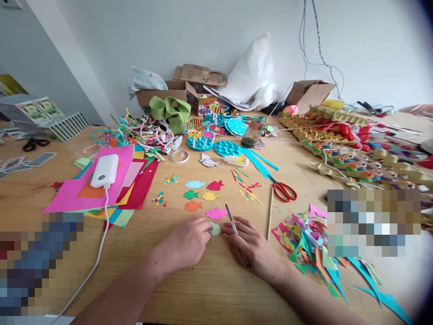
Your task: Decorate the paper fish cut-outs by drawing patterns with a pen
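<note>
My left hand (189, 241) is closed, its fingertips pinching the left side of a small pale green paper fish (215, 229) just above the table. From the other side, the fingertips of my right hand (252, 248) reach the fish's right end. A pen (232, 220) is tucked in the right hand, pointing away from me. Just beyond the fingers lie cut-out paper fish: a pink one (216, 213), an orange one (192, 206), a yellow one (210, 196), a green one (191, 194), a red one (215, 185) and a light blue one (195, 184).
Red-handled scissors (285, 192) and a wooden stick (270, 214) lie right of the fish. Paper scraps (313, 243) are heaped at right. A white power bank (105, 170) with a cable rests on coloured paper (76, 194). A glue bottle (237, 160) lies farther back.
</note>
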Demonstrator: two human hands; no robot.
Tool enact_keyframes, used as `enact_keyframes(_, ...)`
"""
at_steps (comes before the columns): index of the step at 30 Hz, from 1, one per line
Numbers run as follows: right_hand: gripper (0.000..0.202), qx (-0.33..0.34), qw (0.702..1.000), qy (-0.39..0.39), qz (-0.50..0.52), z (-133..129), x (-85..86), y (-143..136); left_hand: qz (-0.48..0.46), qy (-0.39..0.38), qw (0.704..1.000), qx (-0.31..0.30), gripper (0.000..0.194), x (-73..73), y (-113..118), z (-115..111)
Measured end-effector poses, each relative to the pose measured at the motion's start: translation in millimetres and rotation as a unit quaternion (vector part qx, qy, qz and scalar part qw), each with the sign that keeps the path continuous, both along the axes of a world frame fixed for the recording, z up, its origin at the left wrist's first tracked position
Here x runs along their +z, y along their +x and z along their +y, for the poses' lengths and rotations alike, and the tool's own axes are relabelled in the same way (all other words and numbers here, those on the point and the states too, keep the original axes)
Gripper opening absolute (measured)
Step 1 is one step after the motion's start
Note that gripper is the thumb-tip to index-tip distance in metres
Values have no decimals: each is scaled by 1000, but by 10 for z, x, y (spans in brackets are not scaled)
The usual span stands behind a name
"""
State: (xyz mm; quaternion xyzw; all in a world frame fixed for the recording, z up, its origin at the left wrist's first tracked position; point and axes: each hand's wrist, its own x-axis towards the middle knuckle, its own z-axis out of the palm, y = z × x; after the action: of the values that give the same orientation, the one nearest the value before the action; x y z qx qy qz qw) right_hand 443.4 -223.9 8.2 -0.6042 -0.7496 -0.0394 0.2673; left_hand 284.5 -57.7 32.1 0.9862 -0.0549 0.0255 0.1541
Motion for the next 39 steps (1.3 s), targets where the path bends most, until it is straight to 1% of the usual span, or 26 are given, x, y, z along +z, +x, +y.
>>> enact_keyframes(5, 20, -10, 1000, 10, 2, -61, -38, 34, 40, 15, 999, 16, 23, 27, -16, -55)
enact_keyframes(11, 28, 5, 999, 41, 8, -42, 19, 30, 37, -5, 999, 20, 27, 11, -17, -33)
enact_keyframes(16, 27, -2, 1000, -4, 22, -23, 29, -4, 18, -18, 999, 19, 28, -17, -7, -5)
enact_keyframes(18, 26, -4, 1000, 4, 26, -38, 21, 3, 20, -17, 999, 22, 27, -22, -5, -1)
enact_keyframes(21, 24, 12, 999, 29, 26, -65, 21, 24, 21, -10, 1000, 19, 25, -32, -1, -3)
enact_keyframes(26, 25, 15, 999, -11, 30, -50, 45, 22, -12, -5, 1000, 13, 20, -65, 22, 1)
enact_keyframes(31, 27, 13, 999, -14, 39, -50, 36, 27, -13, 3, 1000, 11, 21, -78, 35, 19)
enact_keyframes(35, 26, 10, 999, -13, 51, -68, -1, 44, 8, 8, 1000, 20, 21, -59, 22, 32)
enact_keyframes(39, 28, 4, 999, -26, 36, -50, -16, 36, 37, 8, 999, 23, 23, 13, 20, 27)
